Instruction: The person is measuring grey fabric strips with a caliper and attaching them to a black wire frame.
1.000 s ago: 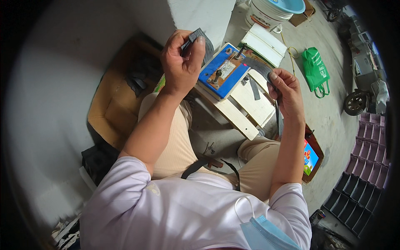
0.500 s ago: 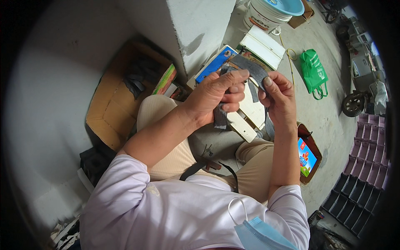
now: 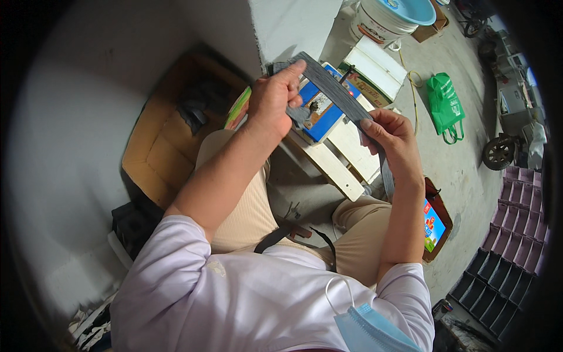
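Note:
A long grey fabric strip (image 3: 333, 88) is stretched between my two hands, slanting down to the right. My left hand (image 3: 274, 97) pinches its upper end, and more grey cloth hangs behind and below those fingers. My right hand (image 3: 394, 138) grips the strip lower down, thumb on top; its tail drops past the wrist. Beneath the strip lies a blue box (image 3: 322, 126) with a worn pale patch and a small dark metal piece on it. The box rests on a white slatted wooden stool (image 3: 328, 164).
An open cardboard box (image 3: 153, 154) with dark cloth stands at the left by the wall. A white-topped box (image 3: 375, 64) and a bucket (image 3: 375, 22) are at the back. A green bag (image 3: 446, 102), a colourful box (image 3: 434, 229) and divided trays (image 3: 498, 264) lie to the right.
My hands have moved apart, the left going left and up, so the strip between them is now long and taut instead of short and curved. More of the blue box shows.

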Available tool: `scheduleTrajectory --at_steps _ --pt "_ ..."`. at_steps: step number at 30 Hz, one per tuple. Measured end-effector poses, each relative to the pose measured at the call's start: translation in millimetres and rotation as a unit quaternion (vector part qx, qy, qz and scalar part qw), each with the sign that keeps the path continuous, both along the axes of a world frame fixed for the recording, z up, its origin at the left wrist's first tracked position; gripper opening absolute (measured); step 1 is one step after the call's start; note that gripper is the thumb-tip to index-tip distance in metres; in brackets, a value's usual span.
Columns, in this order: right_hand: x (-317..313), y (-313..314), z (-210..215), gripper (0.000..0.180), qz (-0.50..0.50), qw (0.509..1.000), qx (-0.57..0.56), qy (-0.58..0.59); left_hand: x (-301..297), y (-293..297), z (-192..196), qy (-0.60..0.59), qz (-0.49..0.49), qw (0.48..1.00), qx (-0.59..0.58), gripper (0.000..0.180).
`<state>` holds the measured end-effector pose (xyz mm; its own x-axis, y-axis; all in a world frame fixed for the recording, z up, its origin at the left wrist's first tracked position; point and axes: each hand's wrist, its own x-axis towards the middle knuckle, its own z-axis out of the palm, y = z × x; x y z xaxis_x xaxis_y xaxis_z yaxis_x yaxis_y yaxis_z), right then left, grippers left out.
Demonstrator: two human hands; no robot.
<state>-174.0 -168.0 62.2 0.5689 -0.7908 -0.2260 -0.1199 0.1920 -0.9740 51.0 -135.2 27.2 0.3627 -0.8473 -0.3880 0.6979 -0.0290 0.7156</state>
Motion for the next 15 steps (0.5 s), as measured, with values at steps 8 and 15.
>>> scheduleTrajectory --at_steps 8,15 --pt "-4 -11 2 0.017 -0.014 0.998 0.019 0.062 21 -24 -34 0.033 0.041 0.993 0.108 0.029" --pt "3 -18 -10 0.017 0.01 0.999 0.034 0.034 24 -33 -44 0.028 0.072 0.99 0.12 0.026"
